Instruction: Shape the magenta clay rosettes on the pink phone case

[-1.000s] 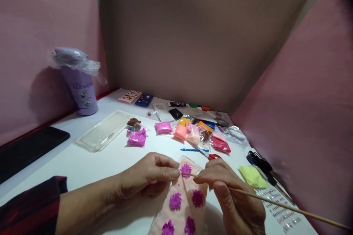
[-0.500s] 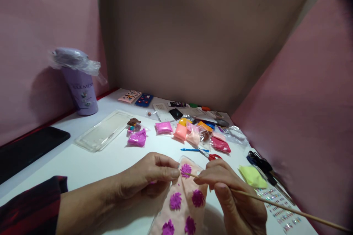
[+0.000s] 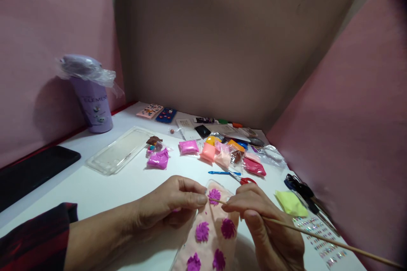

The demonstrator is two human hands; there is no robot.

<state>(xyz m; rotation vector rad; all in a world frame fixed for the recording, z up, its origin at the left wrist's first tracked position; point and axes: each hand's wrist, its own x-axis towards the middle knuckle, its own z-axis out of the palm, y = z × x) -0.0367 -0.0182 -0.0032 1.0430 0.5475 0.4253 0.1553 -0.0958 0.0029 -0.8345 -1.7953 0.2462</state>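
My left hand (image 3: 176,203) pinches the upper left edge of a phone case (image 3: 211,217) covered in pale peach clay. Several purple clay flowers (image 3: 202,232) with fringed petals sit on the case. In my right hand (image 3: 263,224) is a thin wooden stick (image 3: 318,237), held like a pencil. The stick's tip touches the topmost purple flower (image 3: 214,197), close to my left thumb. The lower end of the case runs out of view at the bottom.
Bags of coloured clay (image 3: 208,152), red-handled scissors (image 3: 246,181) and a blue tool (image 3: 224,172) lie beyond the hands. Left are a clear plastic tray (image 3: 117,152), a black phone (image 3: 38,173) and a purple cup (image 3: 95,106). Right are yellow clay (image 3: 291,203) and a gem sheet (image 3: 327,241).
My right hand has shifted very slightly left with the stick. The left hand and the phone case look unmoved.
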